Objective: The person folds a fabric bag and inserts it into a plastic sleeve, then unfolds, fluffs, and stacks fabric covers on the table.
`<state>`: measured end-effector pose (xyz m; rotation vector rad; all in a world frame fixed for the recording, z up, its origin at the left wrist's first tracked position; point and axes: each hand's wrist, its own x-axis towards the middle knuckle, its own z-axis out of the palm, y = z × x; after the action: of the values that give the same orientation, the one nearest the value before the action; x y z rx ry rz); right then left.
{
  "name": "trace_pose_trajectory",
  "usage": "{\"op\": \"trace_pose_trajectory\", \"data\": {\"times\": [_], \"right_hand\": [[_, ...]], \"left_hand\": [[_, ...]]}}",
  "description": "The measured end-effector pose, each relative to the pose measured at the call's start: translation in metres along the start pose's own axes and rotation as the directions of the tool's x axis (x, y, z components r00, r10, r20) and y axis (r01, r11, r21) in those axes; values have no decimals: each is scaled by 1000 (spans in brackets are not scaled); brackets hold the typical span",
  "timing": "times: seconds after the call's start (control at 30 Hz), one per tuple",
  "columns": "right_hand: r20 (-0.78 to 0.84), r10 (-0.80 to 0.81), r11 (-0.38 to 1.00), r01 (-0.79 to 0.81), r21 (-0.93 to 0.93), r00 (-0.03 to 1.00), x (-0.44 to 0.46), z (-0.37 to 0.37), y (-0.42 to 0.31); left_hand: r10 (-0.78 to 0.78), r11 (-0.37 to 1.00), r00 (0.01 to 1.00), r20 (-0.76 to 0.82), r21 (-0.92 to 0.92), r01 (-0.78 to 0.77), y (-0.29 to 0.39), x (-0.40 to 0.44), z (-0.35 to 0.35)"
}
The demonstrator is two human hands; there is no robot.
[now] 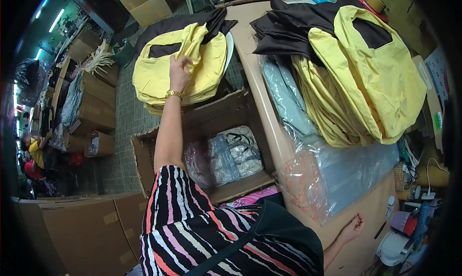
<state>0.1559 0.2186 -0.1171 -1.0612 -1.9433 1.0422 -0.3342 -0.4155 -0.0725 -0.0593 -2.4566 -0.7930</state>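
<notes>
My left hand point(180, 73) is stretched forward over a stack of yellow cloth bags point(159, 79) with black cloth behind them, its fingers closed on the top yellow bag near its opening. A gold bracelet circles that wrist. My right hand point(353, 228) hangs over the table point(260, 93) at the lower right, fingers curled, and whether it holds anything is too small to tell. A larger pile of yellow bags point(380, 83) and black cloth point(293, 31) lies on the table, beside clear plastic bags point(346, 175).
Below my left arm stands an open cardboard box point(211, 117) holding plastic-wrapped items point(216, 156). Closed cartons point(82, 228) are at lower left. Shelving and a person in yellow point(35, 152) are far left. Tape, a cable and small containers point(403, 222) crowd the right edge.
</notes>
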Motion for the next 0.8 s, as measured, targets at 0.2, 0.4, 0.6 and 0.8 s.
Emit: {"op": "trace_pose_trajectory", "data": {"times": [0.2,0.4,0.6,0.8], "right_hand": [[7,-59,996,59,-66,998,0,1,-2],[13,-116,992,116,-52,993,-1,1,-2],[-5,-143,983,142,-115,990,1,3,0],[17,-113,976,114,-183,994,-6,8,-21]], "left_hand": [[109,963,954,278,210,-171,14,-35,34],[174,979,981,81,92,-181,5,-39,26],[-78,913,956,-282,-405,-44,-12,-14,-11],[174,960,984,42,214,-179,-5,-34,9]]}}
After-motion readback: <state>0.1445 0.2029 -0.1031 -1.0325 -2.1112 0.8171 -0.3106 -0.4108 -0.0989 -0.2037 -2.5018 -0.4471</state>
